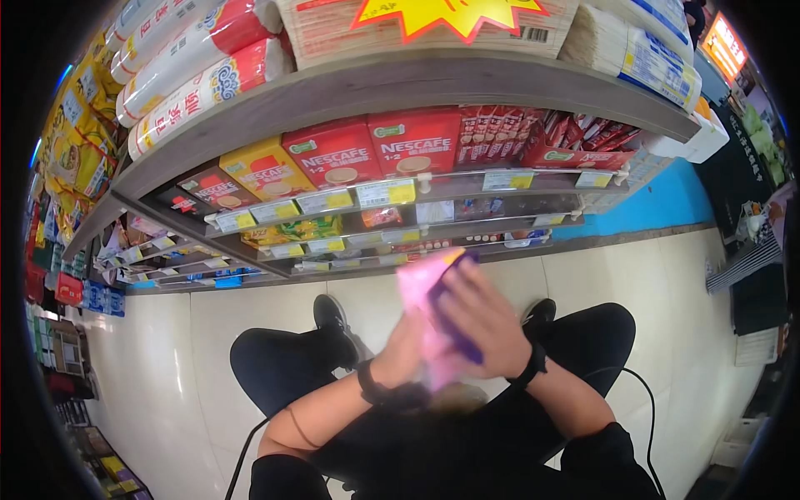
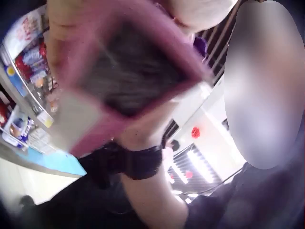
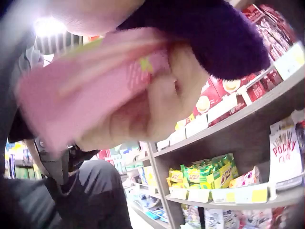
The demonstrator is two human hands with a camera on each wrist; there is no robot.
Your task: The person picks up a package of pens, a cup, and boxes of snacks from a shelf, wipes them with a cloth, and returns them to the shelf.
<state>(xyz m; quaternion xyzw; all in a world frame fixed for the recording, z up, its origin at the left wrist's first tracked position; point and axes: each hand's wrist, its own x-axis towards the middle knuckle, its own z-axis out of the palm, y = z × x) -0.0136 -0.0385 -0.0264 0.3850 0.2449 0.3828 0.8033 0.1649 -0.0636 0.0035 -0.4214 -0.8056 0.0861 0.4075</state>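
A flat pink box (image 1: pixel 421 283) is held up in front of the body, blurred in all views. My left hand (image 1: pixel 398 354) grips it from the left, its fingers (image 3: pixel 159 102) curled round the box in the right wrist view. My right hand (image 1: pixel 492 325) holds a dark purple cloth (image 3: pixel 233 45) against the box's right side. In the left wrist view, one face of the box shows a dark diamond-shaped panel (image 2: pixel 133 71) with a pink border. The right palm hides part of the cloth.
A grey shelf (image 1: pixel 400 75) in front holds red Nescafe boxes (image 1: pixel 337 154), a yellow one (image 1: pixel 267 171) and price tags. Green and yellow snack packs (image 3: pixel 209 171) and a Pocky box (image 3: pixel 286 157) stand lower. Tiled floor (image 1: pixel 658 267) lies between the shelf and the black-clad knees (image 1: pixel 592 333).
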